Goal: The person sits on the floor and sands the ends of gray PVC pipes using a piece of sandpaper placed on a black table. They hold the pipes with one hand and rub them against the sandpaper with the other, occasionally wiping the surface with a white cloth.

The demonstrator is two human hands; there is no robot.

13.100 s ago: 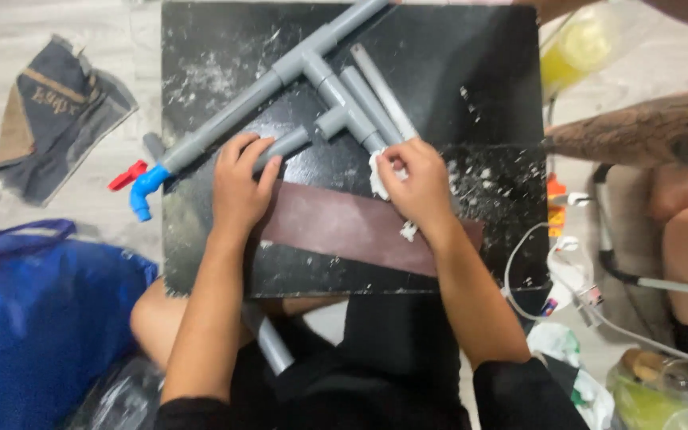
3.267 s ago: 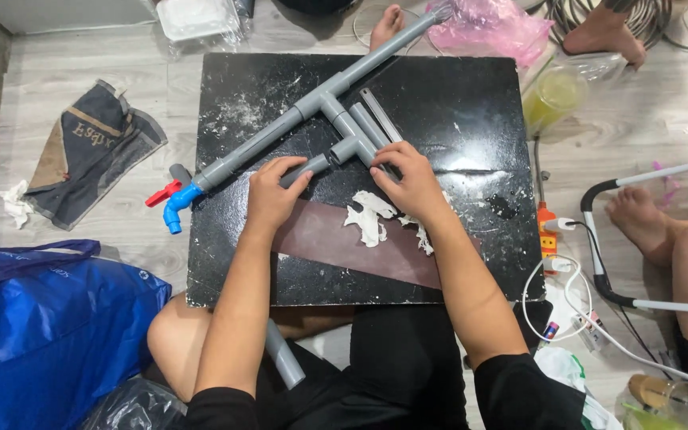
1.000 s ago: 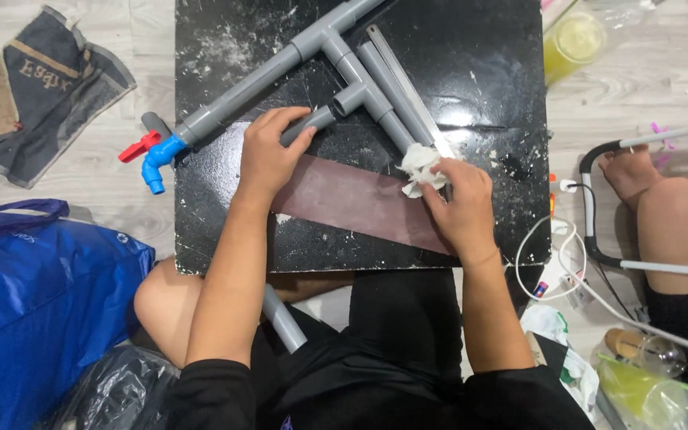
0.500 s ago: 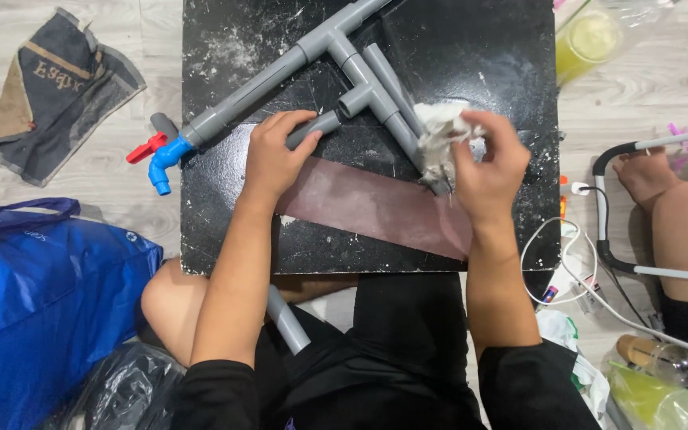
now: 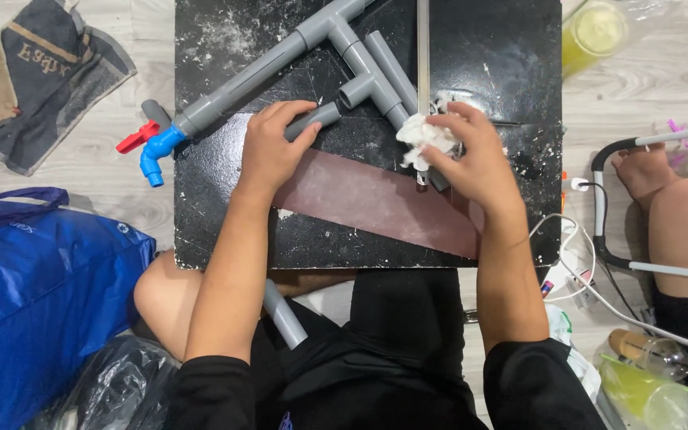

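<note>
A grey plastic pipe assembly [image 5: 344, 68] with tee joints lies on a black board [image 5: 487, 56]; a blue tap with a red handle [image 5: 153, 147] caps its left end. My left hand [image 5: 272, 151] presses down on a short grey branch of the pipe. My right hand [image 5: 471, 159] grips a crumpled white tissue [image 5: 424, 139] against the lower end of a pipe. A strip of reddish-brown sandpaper [image 5: 376, 203] lies on the board under both wrists. A thin metal rod [image 5: 423, 48] runs up from the tissue.
A blue bag [image 5: 33, 295] sits at the left, a folded dark cloth [image 5: 37, 76] at upper left. Another person's leg [image 5: 678, 223] and white cables [image 5: 583, 263] are at the right. A yellow-filled container [image 5: 595, 32] stands at upper right. A loose grey pipe [image 5: 284, 314] rests by my knee.
My right hand with the tissue has moved from the sandpaper up to the pipe end. My left hand has stayed on the pipe branch.
</note>
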